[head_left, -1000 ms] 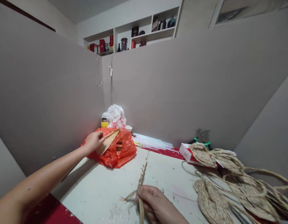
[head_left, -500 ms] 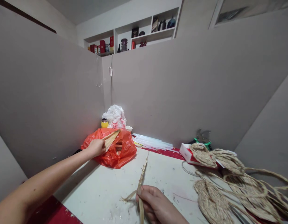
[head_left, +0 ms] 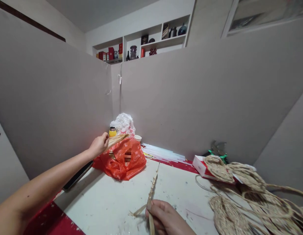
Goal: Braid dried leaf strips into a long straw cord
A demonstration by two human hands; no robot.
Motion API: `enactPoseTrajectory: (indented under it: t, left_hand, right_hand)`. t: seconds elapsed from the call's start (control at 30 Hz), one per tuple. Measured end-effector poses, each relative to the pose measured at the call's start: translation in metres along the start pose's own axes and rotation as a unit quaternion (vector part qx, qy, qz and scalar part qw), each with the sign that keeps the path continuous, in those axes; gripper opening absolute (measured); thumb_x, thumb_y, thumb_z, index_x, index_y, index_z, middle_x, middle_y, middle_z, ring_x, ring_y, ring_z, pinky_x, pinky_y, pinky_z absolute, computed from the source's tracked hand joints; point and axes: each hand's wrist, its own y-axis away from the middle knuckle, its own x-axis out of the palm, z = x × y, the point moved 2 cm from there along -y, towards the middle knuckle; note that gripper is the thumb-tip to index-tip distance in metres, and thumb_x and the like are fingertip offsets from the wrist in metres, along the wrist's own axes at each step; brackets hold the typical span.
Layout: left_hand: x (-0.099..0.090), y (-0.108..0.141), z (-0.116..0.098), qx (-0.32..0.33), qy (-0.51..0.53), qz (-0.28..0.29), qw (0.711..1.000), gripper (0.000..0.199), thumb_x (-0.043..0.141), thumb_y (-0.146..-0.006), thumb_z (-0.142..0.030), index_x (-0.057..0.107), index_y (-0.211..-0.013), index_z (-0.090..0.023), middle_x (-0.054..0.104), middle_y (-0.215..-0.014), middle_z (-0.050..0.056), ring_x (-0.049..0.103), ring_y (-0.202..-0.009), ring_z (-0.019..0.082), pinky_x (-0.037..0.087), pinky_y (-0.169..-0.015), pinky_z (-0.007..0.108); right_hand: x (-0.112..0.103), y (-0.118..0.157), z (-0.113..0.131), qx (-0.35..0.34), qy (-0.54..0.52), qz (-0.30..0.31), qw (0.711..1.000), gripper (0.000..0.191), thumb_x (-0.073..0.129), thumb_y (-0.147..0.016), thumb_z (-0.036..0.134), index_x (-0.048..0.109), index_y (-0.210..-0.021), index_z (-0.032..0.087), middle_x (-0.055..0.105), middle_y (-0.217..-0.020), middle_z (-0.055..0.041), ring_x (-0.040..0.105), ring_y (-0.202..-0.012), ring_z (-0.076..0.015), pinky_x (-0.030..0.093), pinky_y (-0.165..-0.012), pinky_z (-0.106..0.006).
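My left hand (head_left: 99,145) is closed on a flat, pale dried husk strip (head_left: 117,139) at the mouth of a red plastic bag (head_left: 112,169). The strip's far end lies over the bag's top edge; more brownish strips show through the bag's opening. Low in the middle, my right hand (head_left: 164,216) pinches a thin braided husk cord (head_left: 152,189) between thumb and fingers. That cord runs up and away to a thin tip, with short ends sticking out along it. Two loose husk ends spread from the grip, one to the left and one downward.
Several coiled cords (head_left: 226,213) are heaped at the right, some on a red and white box (head_left: 199,165). Behind the box stand green-handled cutters (head_left: 218,150). Translucent sticks (head_left: 163,152) lie along the back wall. A white bag (head_left: 124,123) and yellow jar (head_left: 112,131) stand behind the red bag.
My left hand has drawn the husk strip up and to the left over the red bag, whose opening shows more of its contents. The right hand keeps its grip. The view has tilted slightly.
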Motion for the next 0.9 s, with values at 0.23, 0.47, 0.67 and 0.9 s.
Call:
enactPoseTrajectory:
  t: [0.23, 0.47, 0.67, 0.9]
  left_hand:
    - [0.003, -0.014, 0.007, -0.003, 0.036, 0.062, 0.997, 0.004, 0.059, -0.067, -0.022, 0.061, -0.065, -0.019, 0.062, -0.060, 0.001, 0.055, -0.056, 0.014, 0.037, -0.057, 0.023]
    - [0.006, -0.028, 0.011, -0.022, 0.066, 0.044, 0.997, 0.025, 0.041, -0.080, -0.029, 0.061, -0.087, -0.016, 0.067, -0.078, 0.005, 0.060, -0.065, 0.015, 0.041, -0.060, 0.024]
    - [0.033, -0.013, 0.014, -0.046, 0.022, 0.065, 0.997, 0.004, 0.059, -0.063, -0.024, 0.060, -0.064, -0.021, 0.063, -0.067, 0.002, 0.055, -0.064, 0.017, 0.035, -0.060, 0.025]
    - [0.052, -0.019, 0.011, -0.094, 0.089, 0.115, 0.985, 0.012, 0.063, -0.053, -0.019, 0.051, -0.049, -0.019, 0.050, -0.051, -0.002, 0.048, -0.057, 0.014, 0.031, -0.054, 0.024]
  right_hand:
    - [0.004, 0.007, 0.006, 0.002, 0.006, -0.027, 1.000, 0.031, 0.062, -0.071, 0.044, 0.047, -0.063, 0.018, 0.026, -0.039, 0.0123, 0.012, -0.031, -0.0011, 0.003, -0.035, -0.018]
    - [0.006, 0.009, 0.008, 0.005, -0.009, -0.031, 0.999, 0.033, 0.061, -0.074, 0.044, 0.046, -0.063, 0.018, 0.024, -0.040, 0.0123, 0.010, -0.033, -0.0014, 0.002, -0.035, -0.018]
    - [0.005, 0.006, 0.006, 0.008, -0.003, -0.025, 1.000, 0.031, 0.062, -0.073, 0.043, 0.046, -0.063, 0.018, 0.025, -0.040, 0.0127, 0.010, -0.032, -0.0009, 0.002, -0.036, -0.018]
    - [0.002, 0.003, 0.004, 0.003, -0.008, -0.009, 1.000, 0.033, 0.062, -0.070, 0.045, 0.044, -0.062, 0.019, 0.025, -0.038, 0.0128, 0.011, -0.031, -0.0012, 0.001, -0.035, -0.019]
